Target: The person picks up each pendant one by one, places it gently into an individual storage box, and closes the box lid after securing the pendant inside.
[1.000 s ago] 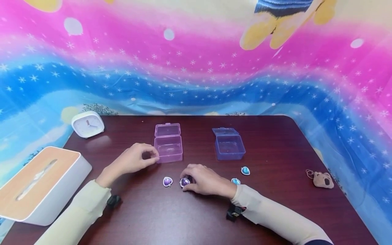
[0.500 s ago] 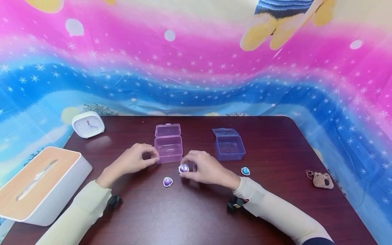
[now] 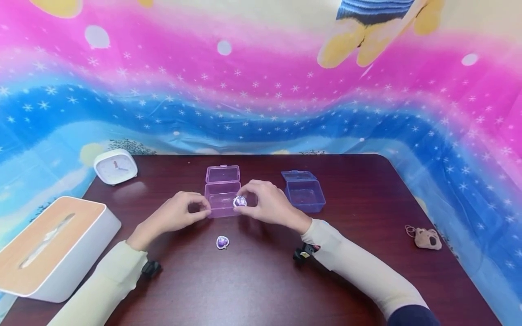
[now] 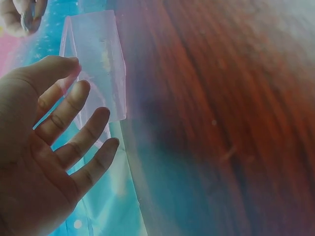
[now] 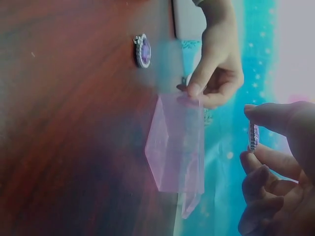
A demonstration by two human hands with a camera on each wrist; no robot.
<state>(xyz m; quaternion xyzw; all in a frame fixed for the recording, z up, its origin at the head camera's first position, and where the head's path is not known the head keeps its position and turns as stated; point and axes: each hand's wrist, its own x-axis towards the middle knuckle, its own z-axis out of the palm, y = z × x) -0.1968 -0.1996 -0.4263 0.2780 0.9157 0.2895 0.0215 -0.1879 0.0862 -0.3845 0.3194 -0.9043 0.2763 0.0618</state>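
My right hand pinches a purple heart-shaped gem with a beaded silver rim between thumb and fingers. In the right wrist view that gem is seen edge-on, raised above the rim of the pink box. The clear pink plastic box stands with its lid tipped back. At its near left corner, my left hand pinches the wall with thumb and index finger; in the left wrist view the other fingers spread loosely. A second purple heart gem lies on the table in front of the box.
To the right stands a clear blue box, lid raised. A white clock and a tissue box with a wood-look top are at the left. A small brown animal-shaped pouch lies near the table's right edge.
My right hand has lifted the purple gem off the table and carried it up and forward to the pink box. The right arm now covers the blue gems. My left hand has stayed put.
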